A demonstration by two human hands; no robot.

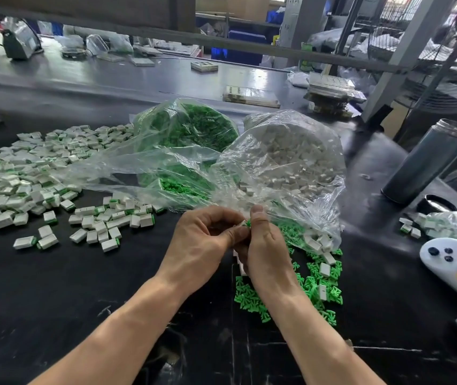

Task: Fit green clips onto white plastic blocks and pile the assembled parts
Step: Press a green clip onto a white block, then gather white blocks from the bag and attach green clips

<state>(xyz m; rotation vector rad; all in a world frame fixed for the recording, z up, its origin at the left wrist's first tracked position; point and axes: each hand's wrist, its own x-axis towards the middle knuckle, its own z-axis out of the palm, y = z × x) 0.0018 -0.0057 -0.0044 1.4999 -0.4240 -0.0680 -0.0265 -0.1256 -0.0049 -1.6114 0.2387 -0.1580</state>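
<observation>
Left hand (pixel 203 240) and right hand (pixel 263 245) met knuckle to knuckle above the black table (pixel 110 315), fingers of both curled. Pinched between the two sets of fingertips: a small white block (pixel 240 224) with a green clip (pixel 248 222) at its right end, both mostly covered by thumbs and fingers; whether seated fully or only partly, not discernible. More white pieces glimpsed under the right palm, too hidden to identify. Directly below and right of the right hand: loose green clips (pixel 316 287) spread on the table, a few white blocks lying among them. Just beyond the fingertips: an open clear bag of white blocks (pixel 291 162), its mouth spilling toward the hands. Behind and left of that: a clear bag of green clips (pixel 188 129), contents blurred by wrinkled plastic. Left of the hands, well apart: a broad pile of assembled parts (pixel 27 179), cut off by the left edge. At far right: a grey cylinder (pixel 430 162) standing tilted in the wide-angle view, and a white handled object (pixel 449 262) partly out of frame.
</observation>
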